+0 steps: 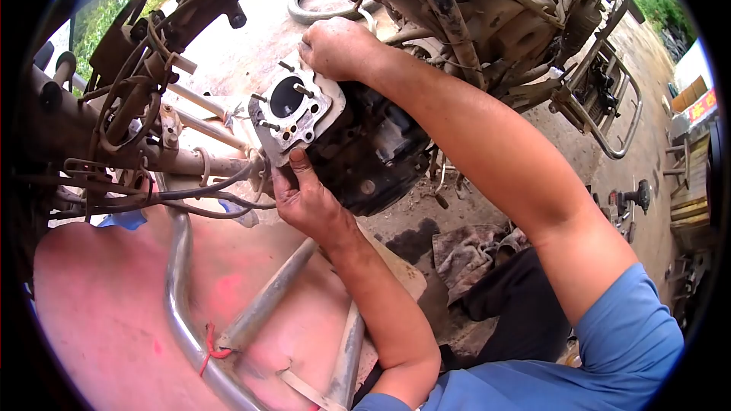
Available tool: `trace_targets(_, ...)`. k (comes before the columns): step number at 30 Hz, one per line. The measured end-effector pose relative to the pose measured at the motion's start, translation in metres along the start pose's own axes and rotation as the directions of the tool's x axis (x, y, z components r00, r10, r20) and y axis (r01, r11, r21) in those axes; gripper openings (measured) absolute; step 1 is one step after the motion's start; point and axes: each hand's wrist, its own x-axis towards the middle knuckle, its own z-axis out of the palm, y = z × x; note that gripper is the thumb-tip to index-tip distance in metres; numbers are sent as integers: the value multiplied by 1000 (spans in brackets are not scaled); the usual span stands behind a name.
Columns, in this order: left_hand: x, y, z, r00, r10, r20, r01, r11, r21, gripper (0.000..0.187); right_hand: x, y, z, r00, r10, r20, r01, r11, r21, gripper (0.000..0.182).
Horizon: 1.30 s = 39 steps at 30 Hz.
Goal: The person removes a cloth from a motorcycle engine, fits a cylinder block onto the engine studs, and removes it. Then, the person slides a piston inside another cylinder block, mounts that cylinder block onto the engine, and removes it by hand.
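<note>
In the middle sits a light metal engine cylinder (326, 110), its round bore facing up and several studs standing out around it. My left hand (311, 204) grips its lower edge, the thumb on the near corner and the fingers partly hidden behind. On the opposite upper edge, my right hand (340, 47) is closed with its fingers curled at the corner; the fingertips are largely hidden. Below and to the right of the cylinder lies the dark, oily engine body (384, 141), still within the vehicle's frame.
Bent metal tubes (179, 251) run across a pinkish panel at lower left. Cables and frame parts (126, 106) crowd the left. Overhead are dirty frame tubes (438, 7). A tyre (304, 6) lies behind on the ground, and a rag (468, 259) lies below.
</note>
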Motion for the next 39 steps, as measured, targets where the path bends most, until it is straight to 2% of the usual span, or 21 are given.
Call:
trace_targets(6,0,1,1,999,-36,0,36,998,-61,38,5,3,6,1000,-2,-30,1,1000,-15,40)
trace_targets(11,-2,1,0,999,-28,-29,27,999,-27,37,5,2,6,998,-30,-46,29,1000,-11,39)
trace_targets(16,-1,1,-1,999,-26,-29,25,999,-22,38,-1,-1,-1,999,-44,8,45,997,-67,40)
trace_targets(19,0,3,-2,999,-37,-13,37,999,-20,39,-5,-3,-1,999,-11,-37,9,998,-62,40)
trace_targets(22,1,1,-3,1000,-22,-17,22,1000,-5,41,-8,-7,-3,999,36,-14,-37,998,-52,31)
trace_targets(26,-1,-1,-4,1000,-16,-16,16,1000,3,42,1,0,3,999,-32,10,32,997,-68,39)
trace_targets(36,0,3,-2,999,-48,-7,47,999,-14,37,-4,-1,-1,998,-36,-47,34,998,-45,38)
trace_targets(39,-1,2,-2,999,-30,-36,30,999,9,43,-2,-5,-5,998,56,27,-55,998,-5,37)
